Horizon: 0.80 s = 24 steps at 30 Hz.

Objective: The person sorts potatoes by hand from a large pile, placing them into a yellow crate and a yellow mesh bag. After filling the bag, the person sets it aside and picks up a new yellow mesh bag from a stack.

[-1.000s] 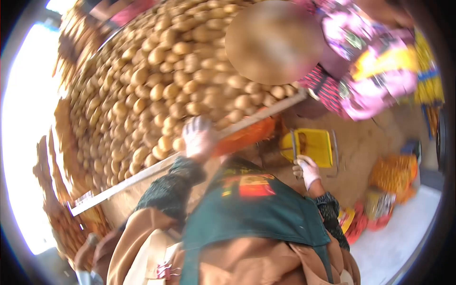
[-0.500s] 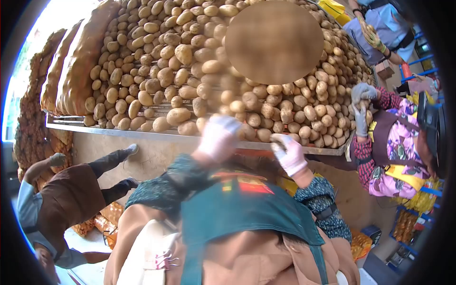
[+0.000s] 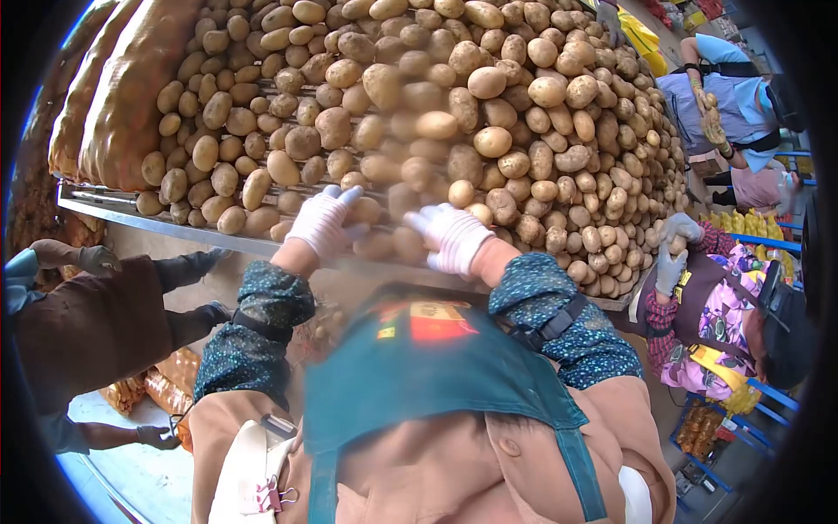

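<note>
Potatoes (image 3: 333,127) lie in a wide spread on a slatted metal table (image 3: 166,224) before me. My left hand (image 3: 319,224), in a white and pink glove with grey fingertips, reaches over the near edge. Its fingers and thumb are apart, right beside a potato (image 3: 369,210). My right hand (image 3: 457,237), gloved alike, is at the same edge with fingers stretched to the left and thumb apart from them. Close to its fingertips lie blurred potatoes (image 3: 410,244). A smeared strip runs down the middle of the view and softens the potatoes there.
Full mesh sacks (image 3: 131,113) line the table's left end. At the right edge a co-worker in grey gloves (image 3: 671,264) holds a potato. Another person (image 3: 724,105) stands farther back. On the left, a person in a brown apron (image 3: 96,323) is near orange mesh sacks (image 3: 179,375).
My left hand has moved left along the table edge, and my right hand has come inward over the edge. The view has shifted closer to the potatoes. The person on the left has lowered a hand.
</note>
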Each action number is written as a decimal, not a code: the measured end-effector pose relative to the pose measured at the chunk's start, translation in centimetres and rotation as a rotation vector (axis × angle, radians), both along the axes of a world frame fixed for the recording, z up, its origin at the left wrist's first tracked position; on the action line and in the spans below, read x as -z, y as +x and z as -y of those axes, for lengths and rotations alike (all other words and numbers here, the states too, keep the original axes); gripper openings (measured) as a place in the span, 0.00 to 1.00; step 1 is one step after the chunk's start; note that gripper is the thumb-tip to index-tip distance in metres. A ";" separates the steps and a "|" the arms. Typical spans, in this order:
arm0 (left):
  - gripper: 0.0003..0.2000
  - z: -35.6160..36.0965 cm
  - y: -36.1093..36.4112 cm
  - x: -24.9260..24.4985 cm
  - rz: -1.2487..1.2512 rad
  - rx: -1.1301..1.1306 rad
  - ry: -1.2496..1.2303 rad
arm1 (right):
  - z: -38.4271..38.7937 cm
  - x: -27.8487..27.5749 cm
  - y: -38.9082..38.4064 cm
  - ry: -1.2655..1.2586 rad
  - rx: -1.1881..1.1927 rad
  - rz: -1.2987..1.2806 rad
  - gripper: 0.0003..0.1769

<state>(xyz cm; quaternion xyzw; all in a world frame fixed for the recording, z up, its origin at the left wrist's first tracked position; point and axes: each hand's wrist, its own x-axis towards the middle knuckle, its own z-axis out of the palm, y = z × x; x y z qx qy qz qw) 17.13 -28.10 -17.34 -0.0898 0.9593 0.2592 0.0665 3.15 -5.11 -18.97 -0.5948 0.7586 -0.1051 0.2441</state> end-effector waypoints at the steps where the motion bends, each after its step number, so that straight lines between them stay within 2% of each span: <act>1: 0.29 1.0 0.5 0.7 -0.088 -0.039 0.148 | -0.5 0.2 -0.4 -0.073 0.173 0.188 0.30; 2: 0.31 1.3 0.6 0.7 -0.186 -0.127 0.282 | -1.1 0.3 -0.9 -0.146 0.349 0.374 0.27; 3: 0.31 1.3 1.3 0.3 -0.144 -0.367 0.774 | -1.6 0.2 -1.4 -0.220 0.526 0.557 0.25; 4: 0.31 2.1 1.6 -0.4 -0.111 -0.468 0.987 | -2.0 0.0 -1.8 -0.244 0.599 0.695 0.22; 5: 0.30 3.0 1.9 -1.2 -0.076 -0.567 1.196 | -1.5 -0.5 -1.9 -0.042 0.573 0.668 0.22; 6: 0.30 2.7 2.3 -2.2 -0.103 -0.610 1.538 | -0.7 -1.0 -2.0 0.154 0.545 0.636 0.22; 7: 0.29 2.6 2.7 -1.9 -0.171 -0.724 1.771 | 0.2 -1.7 -2.0 0.346 0.515 0.600 0.23; 9: 0.27 3.0 3.6 -1.5 -0.128 -0.646 2.048 | 2.0 -3.1 -0.7 0.452 0.295 0.267 0.29; 12: 0.24 1.8 3.5 -1.0 -0.186 -0.887 1.868 | 4.7 -2.0 0.8 0.573 0.178 0.168 0.30; 15: 0.24 1.4 2.9 -0.5 -0.063 -0.962 1.686 | 6.5 -2.4 0.4 0.715 0.089 0.159 0.31; 18: 0.21 0.6 2.2 -1.0 -0.017 -0.891 1.480 | 6.4 -3.2 -1.2 0.759 0.095 0.251 0.36; 21: 0.22 0.1 1.6 -1.8 0.159 -0.754 1.245 | 3.8 -1.9 -2.8 0.433 0.176 0.441 0.36; 23: 0.23 -0.4 1.2 -1.4 0.297 -0.592 1.069 | 2.1 -1.9 -3.7 0.350 0.333 0.839 0.36; 24: 0.23 -0.7 0.2 -1.0 0.348 -0.447 0.738 | 1.3 -2.0 -3.9 0.314 0.411 1.006 0.35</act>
